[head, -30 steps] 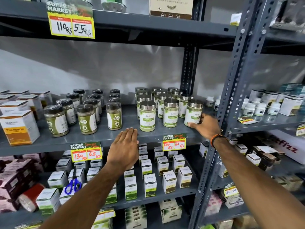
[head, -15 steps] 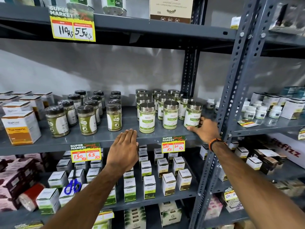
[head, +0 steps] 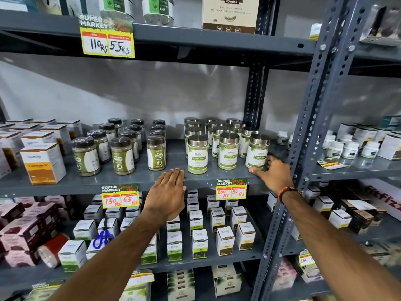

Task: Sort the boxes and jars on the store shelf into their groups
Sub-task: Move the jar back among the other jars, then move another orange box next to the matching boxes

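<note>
On the middle shelf [head: 141,180] stand three groups: orange-and-white Turmeric boxes [head: 43,162] at the left, dark-lidded jars of green powder [head: 122,156] in the middle, and silver-lidded Moringa jars [head: 227,152] at the right. My left hand [head: 168,193] lies flat and open on the shelf's front edge, just left of the front Moringa jar [head: 197,156]. My right hand [head: 272,172] rests at the foot of the rightmost Moringa jar [head: 257,152], fingers touching its base and right side without closing around it.
A grey slotted upright [head: 303,148] stands right of my right hand. Beyond it sit small white bottles [head: 349,149] and boxes. The shelf below holds several small white boxes [head: 224,241], blue scissors [head: 103,237] and maroon packs [head: 23,231]. Price tags [head: 231,189] hang on the shelf edges.
My right hand has slid down from the side of the rightmost Moringa jar to its base. The left hand has stayed on the shelf edge. The camera has tilted up slightly.
</note>
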`<state>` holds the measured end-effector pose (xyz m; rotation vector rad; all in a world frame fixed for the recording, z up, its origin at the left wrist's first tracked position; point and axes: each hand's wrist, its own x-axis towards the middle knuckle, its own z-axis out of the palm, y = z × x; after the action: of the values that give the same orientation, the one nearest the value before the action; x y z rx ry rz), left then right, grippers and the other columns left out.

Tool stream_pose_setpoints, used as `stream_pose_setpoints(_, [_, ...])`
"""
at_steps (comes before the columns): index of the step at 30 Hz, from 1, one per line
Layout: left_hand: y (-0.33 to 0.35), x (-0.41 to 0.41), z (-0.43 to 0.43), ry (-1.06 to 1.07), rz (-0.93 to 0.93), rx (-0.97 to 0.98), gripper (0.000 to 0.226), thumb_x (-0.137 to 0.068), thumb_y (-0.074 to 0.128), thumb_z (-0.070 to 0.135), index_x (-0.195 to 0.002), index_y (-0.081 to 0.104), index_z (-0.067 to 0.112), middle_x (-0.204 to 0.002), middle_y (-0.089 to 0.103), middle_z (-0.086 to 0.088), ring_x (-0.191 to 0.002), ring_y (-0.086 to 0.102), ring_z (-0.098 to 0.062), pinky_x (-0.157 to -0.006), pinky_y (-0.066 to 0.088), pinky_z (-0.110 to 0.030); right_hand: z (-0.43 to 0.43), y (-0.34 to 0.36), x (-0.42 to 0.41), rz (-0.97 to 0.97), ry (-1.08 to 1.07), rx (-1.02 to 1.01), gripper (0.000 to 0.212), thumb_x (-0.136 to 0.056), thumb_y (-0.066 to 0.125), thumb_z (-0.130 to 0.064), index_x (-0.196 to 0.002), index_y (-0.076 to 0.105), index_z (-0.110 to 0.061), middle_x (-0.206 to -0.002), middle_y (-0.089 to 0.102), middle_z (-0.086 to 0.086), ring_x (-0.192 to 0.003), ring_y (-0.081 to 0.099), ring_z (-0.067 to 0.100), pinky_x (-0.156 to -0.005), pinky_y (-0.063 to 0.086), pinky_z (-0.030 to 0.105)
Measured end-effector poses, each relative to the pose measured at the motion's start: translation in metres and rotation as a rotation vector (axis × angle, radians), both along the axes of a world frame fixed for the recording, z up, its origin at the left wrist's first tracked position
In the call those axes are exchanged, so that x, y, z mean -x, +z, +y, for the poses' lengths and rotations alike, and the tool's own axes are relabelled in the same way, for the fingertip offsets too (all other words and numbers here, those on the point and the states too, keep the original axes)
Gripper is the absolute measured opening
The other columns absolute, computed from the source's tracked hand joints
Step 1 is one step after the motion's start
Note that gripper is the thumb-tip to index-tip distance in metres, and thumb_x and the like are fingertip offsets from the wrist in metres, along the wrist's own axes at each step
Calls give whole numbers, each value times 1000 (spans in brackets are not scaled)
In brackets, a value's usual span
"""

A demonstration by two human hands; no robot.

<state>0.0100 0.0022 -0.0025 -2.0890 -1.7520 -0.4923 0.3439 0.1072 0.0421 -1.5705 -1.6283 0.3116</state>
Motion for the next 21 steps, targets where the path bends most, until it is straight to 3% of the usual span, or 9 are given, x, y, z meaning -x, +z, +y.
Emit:
stream_pose_setpoints(3, [5, 6, -14, -7, -16, 12, 61, -101, 23, 35, -154, 30, 6, -158, 38, -15, -147, 31, -30, -123, 21, -45, -27, -3, 9, 33, -60, -64, 87, -77, 88, -46, -142, 52, -1, -135, 67, 16, -120, 67, 30, -101, 54, 44])
stream_pose_setpoints(7, [10, 34, -51, 15, -49, -22, 58, -101, 24, 37, -152, 33, 9, -155, 42, -13, -144, 35, -30, -121, 26, -48, -66, -5, 32, 71, -29, -224, 71, -91, 76, -37, -146, 51, -1, -140, 64, 15, -125, 65, 27, -104, 51, 39])
stream_pose_setpoints(10, [17, 76, -87, 42, -66, -77, 54, -102, 29, 35, -148, 37, 10, -149, 48, -12, -139, 40, -30, -118, 32, -48, -92, 4, 71, 34, 32, -320, 62, -93, 73, -38, -142, 56, -4, -135, 68, 15, -121, 68, 27, -101, 55, 43])
stream_pose_setpoints(13, [20, 134, -122, 108, -88, -141, 50, -100, 39, 31, -145, 40, 11, -144, 51, -10, -135, 42, -29, -115, 35, -47, -116, 20, 130, 34, 180, -356, 56, -94, 73, -32, -140, 58, -6, -135, 68, 12, -120, 67, 24, -100, 55, 40])
stream_pose_setpoints(21, [19, 343, -212, 344, -123, -217, 49, -92, 42, 27, -136, 49, 7, -133, 57, -16, -124, 49, -37, -105, 43, -52, -166, 33, 356, 9, 493, -489, 49, -93, 71, -33, -136, 61, -13, -133, 70, 1, -119, 67, 14, -102, 52, 31])
